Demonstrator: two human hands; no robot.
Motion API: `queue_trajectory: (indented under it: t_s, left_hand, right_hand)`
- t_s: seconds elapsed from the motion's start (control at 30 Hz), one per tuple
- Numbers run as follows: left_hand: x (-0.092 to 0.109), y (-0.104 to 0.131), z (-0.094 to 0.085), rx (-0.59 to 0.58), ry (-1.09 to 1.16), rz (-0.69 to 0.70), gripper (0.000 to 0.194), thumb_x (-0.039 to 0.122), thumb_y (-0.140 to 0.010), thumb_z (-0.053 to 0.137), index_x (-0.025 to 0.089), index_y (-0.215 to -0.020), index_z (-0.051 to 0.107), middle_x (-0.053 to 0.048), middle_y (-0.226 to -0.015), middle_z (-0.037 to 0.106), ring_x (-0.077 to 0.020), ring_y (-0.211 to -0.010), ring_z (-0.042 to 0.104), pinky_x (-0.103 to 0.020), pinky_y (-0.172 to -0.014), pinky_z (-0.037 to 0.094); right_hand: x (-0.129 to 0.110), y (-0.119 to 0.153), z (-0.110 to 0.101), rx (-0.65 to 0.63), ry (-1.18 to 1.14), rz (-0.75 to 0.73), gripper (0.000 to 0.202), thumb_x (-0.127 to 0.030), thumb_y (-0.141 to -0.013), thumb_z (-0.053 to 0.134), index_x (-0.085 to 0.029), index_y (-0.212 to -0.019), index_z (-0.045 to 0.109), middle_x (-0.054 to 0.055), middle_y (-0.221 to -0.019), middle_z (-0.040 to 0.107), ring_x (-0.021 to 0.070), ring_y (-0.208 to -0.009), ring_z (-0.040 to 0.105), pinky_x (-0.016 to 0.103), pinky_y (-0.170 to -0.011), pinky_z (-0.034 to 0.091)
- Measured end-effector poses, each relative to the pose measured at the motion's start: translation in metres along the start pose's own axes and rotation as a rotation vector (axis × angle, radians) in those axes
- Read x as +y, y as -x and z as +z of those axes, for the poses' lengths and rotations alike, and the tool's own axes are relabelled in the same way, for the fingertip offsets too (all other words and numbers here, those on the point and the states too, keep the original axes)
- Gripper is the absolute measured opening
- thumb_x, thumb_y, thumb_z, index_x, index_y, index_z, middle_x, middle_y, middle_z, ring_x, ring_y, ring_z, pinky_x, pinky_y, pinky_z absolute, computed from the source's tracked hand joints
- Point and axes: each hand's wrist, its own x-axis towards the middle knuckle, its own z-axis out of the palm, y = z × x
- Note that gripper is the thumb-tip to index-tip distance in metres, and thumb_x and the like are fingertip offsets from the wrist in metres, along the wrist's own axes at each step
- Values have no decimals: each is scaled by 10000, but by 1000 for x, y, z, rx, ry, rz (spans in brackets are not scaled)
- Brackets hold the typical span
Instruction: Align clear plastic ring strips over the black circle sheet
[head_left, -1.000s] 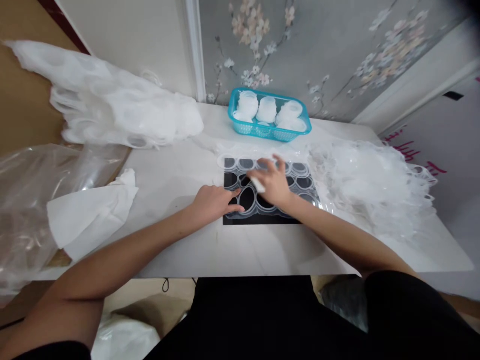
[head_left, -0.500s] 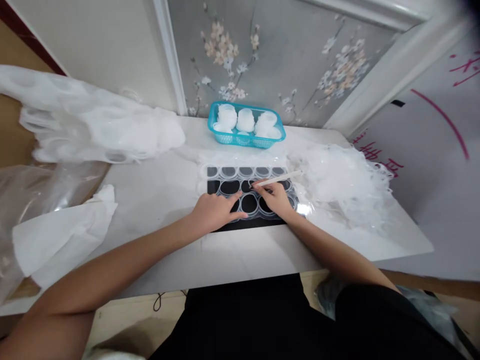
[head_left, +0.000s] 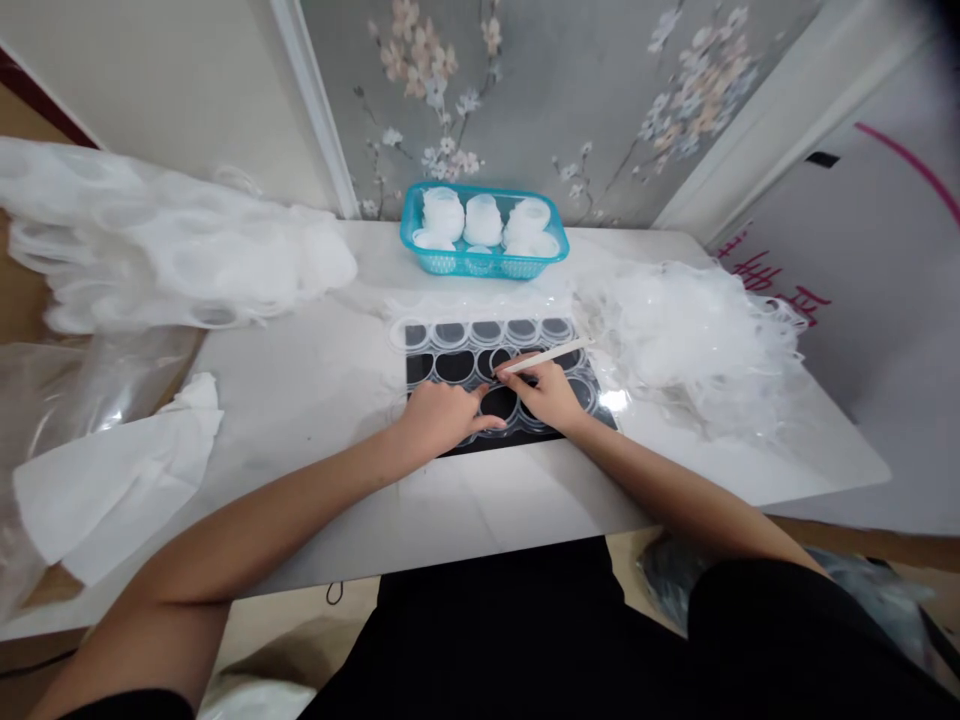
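On the table lies a black mat [head_left: 480, 448] with a clear plastic sheet of round rings [head_left: 475, 366] over it, set in rows. My left hand [head_left: 439, 415] rests on the front left of this sheet, thumb and forefinger spread apart, holding nothing; its other fingers are partly hidden. Close beside it, my right hand [head_left: 553, 396] pinches a slim white pen-like stick [head_left: 551, 354]. The stick slants up to the right, and its lower end is at a ring in the middle row. Its tip is too small to make out.
Behind the sheet stands a blue basket [head_left: 484, 262] with several white round stacks. A heap of clear ring sheets [head_left: 675, 340] lies to the right. At left are a larger white plastic pile [head_left: 187, 250] and crumpled white paper [head_left: 120, 475]. The table [head_left: 420, 515] ends near my body.
The camera view has shifted slightly. Both hands stay over the sheet, the right still gripping the stick. My left thumb now reaches a little further right across the front ring.
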Motion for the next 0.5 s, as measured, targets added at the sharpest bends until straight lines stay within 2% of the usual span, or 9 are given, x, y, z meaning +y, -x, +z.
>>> queue_trajectory:
  t_s: [0.1,0.17,0.23,0.3,0.33,0.43,0.47,0.5]
  left_hand:
    - [1,0,1,6,-13,9,712,711,-812,354,220,-1294,537,-128,-670,681,-315,-644,653,-322,-546,389]
    - [1,-1,3,8,-12,26,751,727,-797,361,190,-1294,532,-133,-667,679,-315,-647,653,-324,-547,393]
    - [2,-1,4,6,-4,38,824,766,-765,354,151,-1282,536,-147,-694,682,-323,-681,653,-332,-566,403]
    - [1,-1,2,-10,13,43,901,812,-715,362,137,-1288,529,-152,-733,688,-332,-736,652,-338,-598,414]
    - [0,-1,0,-22,21,42,935,833,-687,371,147,-1304,516,-149,-754,691,-335,-765,651,-338,-613,418]
    - [-5,-1,-6,-87,39,34,985,875,-638,355,212,-1358,469,-127,-785,700,-326,-797,648,-322,-618,414]
    - [-7,-2,-9,-108,44,32,982,883,-636,331,229,-1353,477,-122,-783,700,-320,-782,649,-316,-607,409]
    - [-7,-4,-11,-117,47,32,964,885,-647,297,238,-1330,507,-120,-778,700,-314,-762,650,-313,-597,403]
  right_hand:
    - [-3,9,4,18,224,-118,196,-270,-894,517,-217,-897,706,36,-922,731,222,-974,609,356,-865,441]
    - [-7,12,8,-26,428,-241,191,-236,-896,506,-224,-929,693,38,-937,731,242,-1056,548,398,-924,365]
    - [-9,3,7,-108,583,-345,197,-187,-884,498,-229,-946,681,42,-940,728,256,-1096,502,425,-951,306]
    - [-4,-19,-4,-85,670,-335,217,-147,-863,491,-225,-935,680,63,-913,719,268,-1078,496,449,-950,288]
    - [0,-33,-14,-9,690,-278,233,-134,-854,482,-221,-934,682,75,-899,711,275,-1067,500,466,-949,286]
    - [15,-67,-49,518,612,70,253,-209,-878,440,-177,-877,691,124,-859,689,292,-973,534,482,-866,351]
    - [18,-69,-59,609,557,115,269,-224,-888,426,-170,-904,688,121,-875,691,286,-967,548,473,-859,373]
    - [20,-67,-66,604,522,109,278,-234,-895,419,-171,-901,689,112,-885,697,277,-972,563,463,-868,388]
